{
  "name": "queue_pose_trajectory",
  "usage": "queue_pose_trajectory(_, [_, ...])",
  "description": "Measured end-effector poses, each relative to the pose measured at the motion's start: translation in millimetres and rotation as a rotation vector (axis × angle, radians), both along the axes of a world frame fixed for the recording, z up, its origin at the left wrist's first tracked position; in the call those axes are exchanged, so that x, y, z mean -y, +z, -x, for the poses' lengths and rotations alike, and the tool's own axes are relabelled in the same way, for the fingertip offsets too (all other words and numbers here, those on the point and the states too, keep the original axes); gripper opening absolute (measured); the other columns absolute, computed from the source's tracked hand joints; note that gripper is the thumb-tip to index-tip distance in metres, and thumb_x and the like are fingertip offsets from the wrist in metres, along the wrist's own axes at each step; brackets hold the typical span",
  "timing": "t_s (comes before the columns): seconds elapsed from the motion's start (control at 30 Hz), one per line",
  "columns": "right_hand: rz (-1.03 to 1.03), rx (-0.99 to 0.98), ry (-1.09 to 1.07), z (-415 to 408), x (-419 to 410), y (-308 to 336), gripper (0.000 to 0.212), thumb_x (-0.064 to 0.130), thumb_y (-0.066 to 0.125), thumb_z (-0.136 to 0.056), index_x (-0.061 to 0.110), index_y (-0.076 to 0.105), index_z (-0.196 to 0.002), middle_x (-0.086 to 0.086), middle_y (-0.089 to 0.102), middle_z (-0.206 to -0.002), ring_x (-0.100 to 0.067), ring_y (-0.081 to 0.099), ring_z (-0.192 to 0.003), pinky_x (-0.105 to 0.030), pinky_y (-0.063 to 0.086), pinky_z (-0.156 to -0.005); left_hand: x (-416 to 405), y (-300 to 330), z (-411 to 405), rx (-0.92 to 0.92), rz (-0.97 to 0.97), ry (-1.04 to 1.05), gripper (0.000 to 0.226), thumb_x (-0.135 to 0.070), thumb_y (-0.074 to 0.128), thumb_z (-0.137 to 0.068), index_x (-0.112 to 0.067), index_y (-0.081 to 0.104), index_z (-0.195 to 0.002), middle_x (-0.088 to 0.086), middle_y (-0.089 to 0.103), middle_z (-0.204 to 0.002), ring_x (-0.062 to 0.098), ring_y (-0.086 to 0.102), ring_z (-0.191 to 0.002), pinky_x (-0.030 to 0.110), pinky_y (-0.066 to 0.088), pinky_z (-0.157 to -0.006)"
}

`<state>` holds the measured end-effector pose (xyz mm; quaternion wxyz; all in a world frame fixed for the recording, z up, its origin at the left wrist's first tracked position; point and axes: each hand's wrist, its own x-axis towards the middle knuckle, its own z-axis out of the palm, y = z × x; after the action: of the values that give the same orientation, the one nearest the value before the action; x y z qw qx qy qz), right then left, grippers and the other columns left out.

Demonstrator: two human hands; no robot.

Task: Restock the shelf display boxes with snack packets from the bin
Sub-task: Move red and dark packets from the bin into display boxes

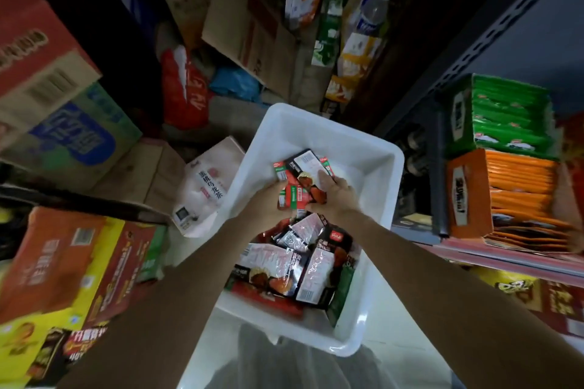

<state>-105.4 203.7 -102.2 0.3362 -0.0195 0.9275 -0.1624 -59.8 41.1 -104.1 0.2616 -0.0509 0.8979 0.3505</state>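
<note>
— What was held over the white bin (pixel 373 148)?
— A bundle of snack packets (pixel 300 177) was gripped from both sides: the left hand (pixel 268 202) was curled round its left edge, the right hand (pixel 338 196) round its right.
— And the rest?
— More packets (pixel 294 259) were heaped in the bin's near end. The orange display box (pixel 471 199) and green display box (pixel 458 117) were seen right of the bin, on a shelf (pixel 493 259).

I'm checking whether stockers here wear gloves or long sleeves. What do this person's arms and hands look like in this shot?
Both forearms are bare as far as the frame shows: no sleeves in view. The left hand and right hand are ungloved. No watch, bracelet or ring is visible, though the picture is dim and slightly blurred.
</note>
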Motion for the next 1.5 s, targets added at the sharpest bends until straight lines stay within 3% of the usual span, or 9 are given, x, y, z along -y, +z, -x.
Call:
queue_pose_trajectory(0.23, [0.033, -0.102, -0.101, 19.4, -9.3, 12.0, 0.034, 0.020, 0.048, -0.096, 0.013, 0.048, -0.130, -0.019, 0.061, -0.116, -0.036, 0.057, -0.107, -0.038, 0.045, -0.082, -12.3, -2.0, 10.7, -0.063, -0.020, 0.242, 0.048, -0.024, 0.077, -0.076, -0.008, 0.053, -0.114, 0.009, 0.061, -0.115, 0.023, 0.060, -0.103, 0.032, 0.048, -0.088])
queue_pose_trajectory(0.47, [0.115, -0.091, -0.178, 20.7, -24.4, 32.8, 0.028, 0.018, 0.045, -0.097, 0.007, 0.051, -0.122, -0.023, 0.061, -0.113, -0.039, 0.057, -0.104, -0.038, 0.043, -0.079, -19.6, 10.0, 26.9, -0.098, -0.036, 0.337, 0.038, -0.012, 0.068, -0.084, 0.001, 0.059, -0.119, 0.013, 0.060, -0.123, 0.023, 0.057, -0.110, 0.021, 0.038, -0.088])
queue_pose_trajectory(0.67, [0.282, -0.289, -0.258, 9.0, -34.8, 80.2, 0.035, 0.026, 0.043, -0.099, 0.012, 0.043, -0.132, -0.018, 0.062, -0.098, -0.039, 0.061, -0.092, -0.030, 0.039, -0.064, -11.4, 71.9, 30.1, -0.534, -0.037, 0.449, 0.007, -0.006, 0.067, -0.082, -0.004, 0.066, -0.089, 0.003, 0.055, -0.087, 0.017, 0.054, -0.078, 0.011, 0.028, -0.066])
queue_pose_trajectory(0.8, [0.498, -0.332, -0.465, 14.5, -43.0, 111.1, 0.068, 0.023, 0.052, -0.095, 0.030, 0.012, -0.150, -0.007, 0.054, -0.126, -0.027, 0.056, -0.111, -0.035, 0.047, -0.090, -22.8, 108.7, 24.5, -0.938, -0.013, 0.189, 0.007, 0.004, 0.062, -0.081, -0.002, 0.064, -0.084, 0.005, 0.050, -0.085, 0.011, 0.048, -0.077, 0.017, 0.039, -0.067])
queue_pose_trajectory(0.93, [0.793, -0.169, -0.711, 22.9, -55.3, 143.0, 0.041, 0.001, 0.044, -0.094, 0.028, 0.051, -0.125, -0.004, 0.061, -0.114, -0.026, 0.066, -0.095, -0.042, 0.058, -0.074, -42.7, 127.9, 24.0, -1.188, 0.041, -0.028, 0.018, -0.002, 0.056, -0.081, -0.014, 0.057, -0.094, -0.003, 0.043, -0.092, 0.017, 0.054, -0.076, 0.030, 0.051, -0.048])
queue_pose_trajectory(1.0, [0.892, 0.007, -0.821, 21.3, -65.2, 165.1, 0.029, 0.003, 0.038, -0.095, 0.012, 0.062, -0.107, -0.012, 0.064, -0.098, -0.021, 0.066, -0.071, -0.032, 0.058, -0.053, -57.5, 137.8, 26.3, -1.279, 0.071, -0.124, 0.025, -0.006, 0.065, -0.078, -0.019, 0.051, -0.094, -0.001, 0.043, -0.095, 0.017, 0.056, -0.081, 0.027, 0.049, -0.049])
queue_pose_trajectory(1.13, [1.083, 0.146, -0.902, 16.5, -103.8, 188.0, 0.032, 0.034, 0.053, -0.093, 0.007, 0.068, -0.086, -0.010, 0.070, -0.082, -0.022, 0.068, -0.072, -0.034, 0.059, -0.056, -96.3, 151.2, 27.9, -1.425, 0.082, -0.306, 0.025, -0.006, 0.063, -0.080, -0.018, 0.047, -0.094, -0.001, 0.042, -0.095, 0.016, 0.054, -0.093, 0.028, 0.052, -0.054])
queue_pose_trajectory(1.33, [1.398, 0.164, -1.002, 10.0, -164.0, 205.0, 0.031, -0.013, 0.057, -0.083, 0.008, 0.050, -0.105, -0.016, 0.061, -0.089, -0.017, 0.067, -0.055, -0.031, 0.056, -0.045, -170.8, 160.7, 31.2, -1.411, 0.001, -0.414, 0.013, -0.005, 0.052, -0.090, -0.017, 0.047, -0.091, 0.000, 0.043, -0.096, 0.024, 0.063, -0.089, 0.041, 0.056, -0.058])
queue_pose_trajectory(1.5, [1.413, -0.028, -1.000, 10.5, -236.1, 215.2, 0.053, -0.022, 0.058, -0.075, 0.010, 0.050, -0.118, -0.018, 0.062, -0.097, -0.027, 0.066, -0.080, -0.039, 0.059, -0.065, -235.9, 173.8, 37.5, -1.183, -0.249, -0.376, 0.024, -0.029, 0.062, -0.085, -0.007, 0.065, -0.093, -0.002, 0.049, -0.106, 0.013, 0.056, -0.099, 0.031, 0.052, -0.084])
